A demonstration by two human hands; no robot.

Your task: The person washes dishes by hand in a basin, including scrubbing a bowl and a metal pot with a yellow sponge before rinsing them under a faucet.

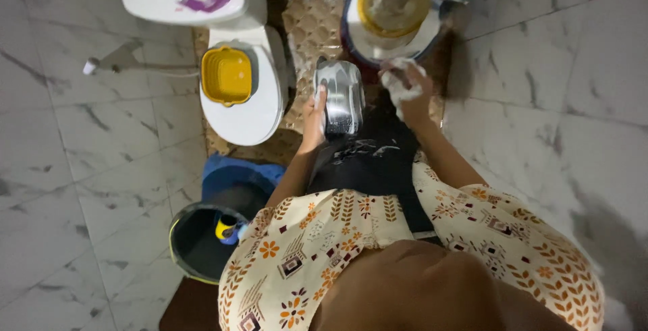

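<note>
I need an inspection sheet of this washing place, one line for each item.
Surface: white marble floor, brown mat in the middle.
Job's things: steel pot, soapy; sponge, foamy.
Clutter: basin with foamy dishes; yellow tub on closed toilet; dark bucket.
Hands: left hand holds the pot; right hand grips the sponge.
Cables: nothing seen.
Surroundings: tiled bathroom, dim light.

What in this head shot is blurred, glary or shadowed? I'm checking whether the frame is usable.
Head view: the steel pot in the left hand shows bright glare streaks; the sudsy right hand is soft with motion blur; the basin above is slightly smeared; a dark shadow falls on the marble floor at right; the patterned garment near the lens is out of focus.
</note>
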